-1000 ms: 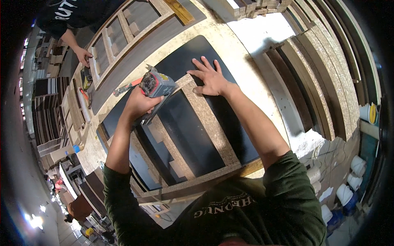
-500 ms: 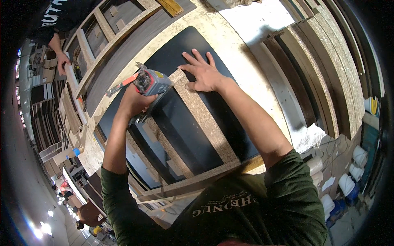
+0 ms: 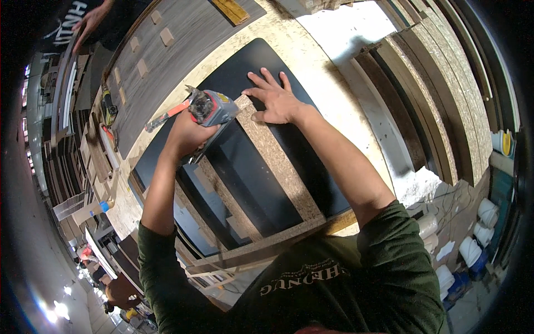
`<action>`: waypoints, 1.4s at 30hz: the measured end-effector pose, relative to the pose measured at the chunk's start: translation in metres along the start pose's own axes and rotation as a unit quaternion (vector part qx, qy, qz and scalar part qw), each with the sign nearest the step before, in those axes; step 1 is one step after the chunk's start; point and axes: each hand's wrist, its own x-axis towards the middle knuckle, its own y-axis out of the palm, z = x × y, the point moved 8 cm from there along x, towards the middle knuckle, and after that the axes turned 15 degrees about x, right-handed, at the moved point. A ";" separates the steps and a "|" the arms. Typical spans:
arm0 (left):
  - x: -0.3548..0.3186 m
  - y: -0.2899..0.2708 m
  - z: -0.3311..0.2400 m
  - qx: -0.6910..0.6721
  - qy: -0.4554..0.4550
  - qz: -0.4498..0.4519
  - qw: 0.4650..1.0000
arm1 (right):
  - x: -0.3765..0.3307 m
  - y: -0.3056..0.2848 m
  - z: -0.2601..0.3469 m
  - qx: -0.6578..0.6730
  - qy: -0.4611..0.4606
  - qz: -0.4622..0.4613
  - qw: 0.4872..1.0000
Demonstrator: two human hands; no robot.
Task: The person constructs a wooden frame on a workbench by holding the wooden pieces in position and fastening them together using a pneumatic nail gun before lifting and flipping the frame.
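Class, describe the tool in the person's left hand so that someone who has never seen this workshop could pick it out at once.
Start at the big workbench and find the black panel lying on it, crossed by a chipboard strip. At the strip's far end, beside the flat right hand, the left hand grips a grey nail gun. It alone has an orange hose trailing from it.

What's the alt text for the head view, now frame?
Seen from above, a person's left hand grips a grey nail gun at the top of a particleboard strip, while the right hand presses flat beside it. The strip lies on a black panel on a workbench; another person's hand shows top left.
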 end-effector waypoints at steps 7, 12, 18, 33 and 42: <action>-0.005 -0.003 -0.007 0.008 0.200 -0.135 0.970 | -0.002 0.003 0.004 0.006 -0.004 0.002 1.000; -0.004 0.012 0.008 -0.060 -0.013 0.014 0.998 | -0.006 0.006 0.002 0.004 -0.007 -0.003 1.000; 0.008 0.018 -0.014 -0.067 0.000 0.035 0.997 | -0.005 0.003 -0.009 0.012 0.002 -0.002 1.000; -0.063 0.010 -0.021 0.098 -0.032 -0.019 0.994 | -0.005 -0.001 -0.016 0.031 -0.010 -0.035 0.999; -0.325 0.020 0.129 0.070 -0.328 -0.140 0.932 | -0.050 0.012 -0.017 0.014 -0.012 -0.066 0.998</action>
